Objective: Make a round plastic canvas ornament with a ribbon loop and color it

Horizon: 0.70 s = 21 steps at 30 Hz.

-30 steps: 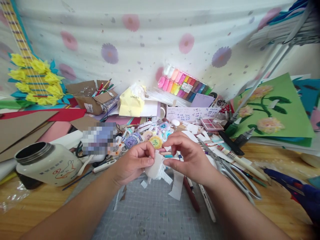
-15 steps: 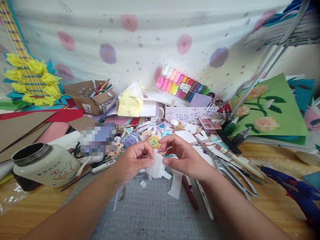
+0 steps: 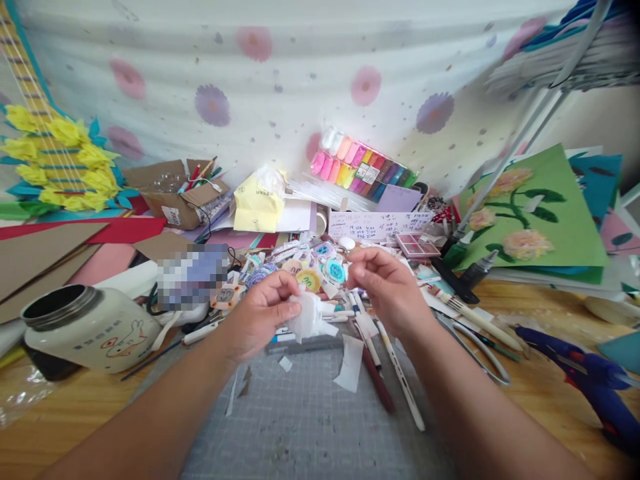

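My left hand [image 3: 265,313] pinches a small white textured piece [image 3: 306,317], soft-looking like padded paper, between thumb and fingers. It hangs above the front of the craft pile, with a narrow strip sticking out at its lower right. To its right, my right hand [image 3: 385,283] is raised apart from the piece, thumb and fingertips drawn together. Whatever may be between those fingertips is too small to make out. Behind the hands lie a yellow round badge [image 3: 309,280] and a blue round one [image 3: 335,271].
A grey cutting mat [image 3: 300,420] bears paper scraps [image 3: 350,363] and pens [image 3: 400,377]. On the left stands an open jar [image 3: 95,333]. Scissors [image 3: 475,347] and a blue glue gun [image 3: 575,367] lie on the right. A tray of coloured clay [image 3: 365,163] leans at the back.
My right hand has moved away from the white piece, up and to the right. My left hand keeps hold of it and has shifted slightly left.
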### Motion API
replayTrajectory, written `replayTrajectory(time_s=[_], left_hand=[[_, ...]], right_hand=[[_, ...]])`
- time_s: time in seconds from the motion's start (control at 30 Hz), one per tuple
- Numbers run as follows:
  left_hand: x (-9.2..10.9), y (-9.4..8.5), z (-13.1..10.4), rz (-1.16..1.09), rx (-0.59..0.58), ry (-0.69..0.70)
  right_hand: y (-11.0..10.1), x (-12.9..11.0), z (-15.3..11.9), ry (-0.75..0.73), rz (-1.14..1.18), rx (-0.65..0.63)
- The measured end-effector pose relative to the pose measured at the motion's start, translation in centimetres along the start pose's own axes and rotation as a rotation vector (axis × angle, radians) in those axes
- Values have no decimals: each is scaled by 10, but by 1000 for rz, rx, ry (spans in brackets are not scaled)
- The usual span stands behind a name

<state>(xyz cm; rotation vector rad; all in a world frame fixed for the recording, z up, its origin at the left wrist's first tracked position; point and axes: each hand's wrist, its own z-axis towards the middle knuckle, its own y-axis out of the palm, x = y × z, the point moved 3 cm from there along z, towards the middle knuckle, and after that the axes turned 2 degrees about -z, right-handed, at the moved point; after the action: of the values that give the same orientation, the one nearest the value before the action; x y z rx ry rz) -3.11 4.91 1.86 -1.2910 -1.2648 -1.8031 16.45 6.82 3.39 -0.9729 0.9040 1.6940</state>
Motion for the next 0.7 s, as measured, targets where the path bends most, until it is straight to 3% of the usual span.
replayTrajectory(time_s=[0.13, 0.27, 0.33, 0.4, 0.5, 0.6, 0.7], left_hand=[[-1, -5, 5, -55, 93, 42], [-2, -7, 10, -73, 179, 55], [-1, -6, 10, -81, 204, 53], [1, -6, 9, -88, 235, 71], [4, -7, 7, -100, 285, 107], [3, -8, 6, -111, 326, 121], [3, -7, 7, -120, 348, 119]], right_hand=[[-14, -11, 6, -57, -88, 222], [-18, -31, -2, -73, -266, 268], [-18, -39, -14, -83, -525, 143], [-18, -40, -32, -67, -798, -68], [-18, -36, -61, 20, -943, -305], [-10, -29, -78, 81, -1032, -407], [8, -20, -74, 140, -1152, -401]])
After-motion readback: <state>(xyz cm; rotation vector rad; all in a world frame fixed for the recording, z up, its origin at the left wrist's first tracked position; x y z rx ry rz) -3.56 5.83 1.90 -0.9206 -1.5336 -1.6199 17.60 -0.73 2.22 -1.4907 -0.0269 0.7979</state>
